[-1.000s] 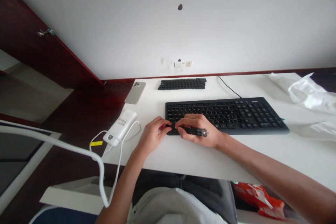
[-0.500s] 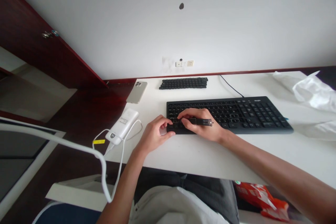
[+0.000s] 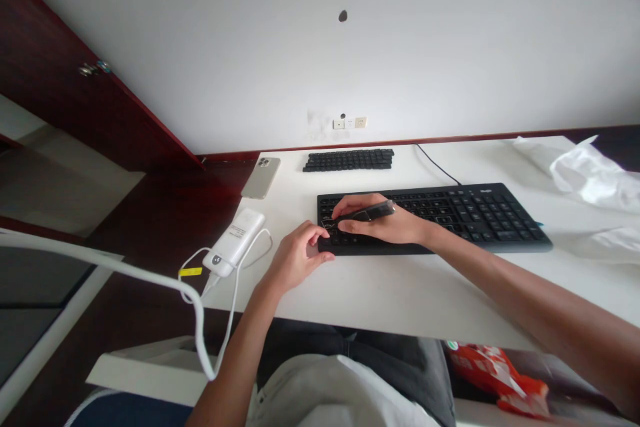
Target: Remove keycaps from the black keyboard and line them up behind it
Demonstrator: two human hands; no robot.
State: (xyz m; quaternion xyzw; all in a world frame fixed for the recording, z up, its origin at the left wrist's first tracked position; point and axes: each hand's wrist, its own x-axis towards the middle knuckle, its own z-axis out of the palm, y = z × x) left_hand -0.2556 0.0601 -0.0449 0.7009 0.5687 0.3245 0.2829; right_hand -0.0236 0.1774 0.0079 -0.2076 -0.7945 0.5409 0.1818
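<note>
A person's two hands work at the left end of a black keyboard point(image 3: 480, 217), which lies flat on a white desk point(image 3: 380, 300). The right hand point(image 3: 389, 227) is closed around a slim dark tool point(image 3: 383, 209), pinched between thumb and fingers above the keys; whether its tip touches one is too small to tell. The left hand point(image 3: 296, 250) curves at the near left corner, thumb and forefinger parted, with nothing visible in its grasp. Beyond the keyboard, toward the wall, sit rows of small dark keys point(image 3: 349, 160).

Good work here likely calls for a braced left hand, so the board does not slide, and a light, level grip on the tool. Too steep or hard a push could scratch the frame, and fingertips seem best placed clear of the tip.
</note>
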